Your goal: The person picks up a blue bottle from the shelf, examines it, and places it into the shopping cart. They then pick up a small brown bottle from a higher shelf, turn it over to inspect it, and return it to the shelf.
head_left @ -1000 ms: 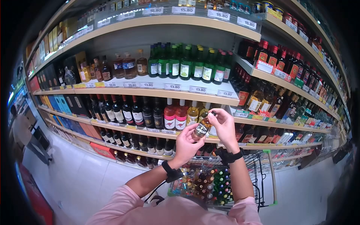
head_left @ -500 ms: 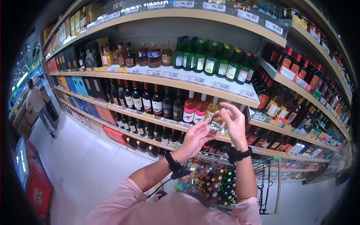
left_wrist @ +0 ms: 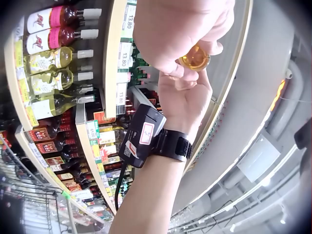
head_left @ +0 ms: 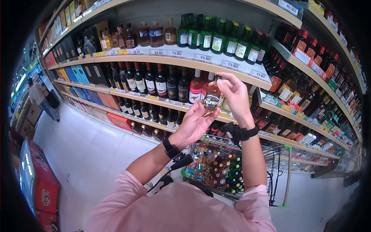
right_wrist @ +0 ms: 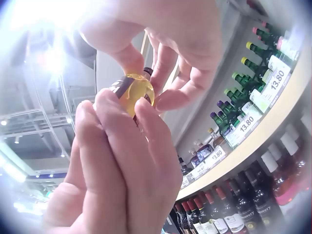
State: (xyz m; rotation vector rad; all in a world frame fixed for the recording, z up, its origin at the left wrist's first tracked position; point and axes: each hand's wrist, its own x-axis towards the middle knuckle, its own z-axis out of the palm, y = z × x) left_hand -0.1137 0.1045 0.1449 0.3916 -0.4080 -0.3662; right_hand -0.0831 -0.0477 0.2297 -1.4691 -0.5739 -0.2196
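In the head view a small liquor bottle (head_left: 211, 99) with amber liquid and a dark label stands nearly upright between both hands, in front of the shelves. My left hand (head_left: 196, 120) holds its lower part with thumb and fingers. Thumb and fingers of my right hand (head_left: 234, 94) pinch the dark cap and neck at the top. Seen from the left wrist, the bottle's round base (left_wrist: 196, 59) shows amber between the hands. The right wrist view has the left hand (right_wrist: 124, 151) below and the right hand (right_wrist: 168, 39) above, around the bottle.
Green bottles (head_left: 218, 38) line a shelf beyond the hands, with wine bottles (head_left: 160, 81) on the shelf below. A shopping cart (head_left: 278, 170) holding many small bottles stands below the forearms. At the far left a person (head_left: 40, 98) stands beyond a red display case (head_left: 44, 193).
The head view first swings left, then tilts down. Both hands and the bottle sit higher in the picture, and the bottle is more upright with its label facing the head camera.
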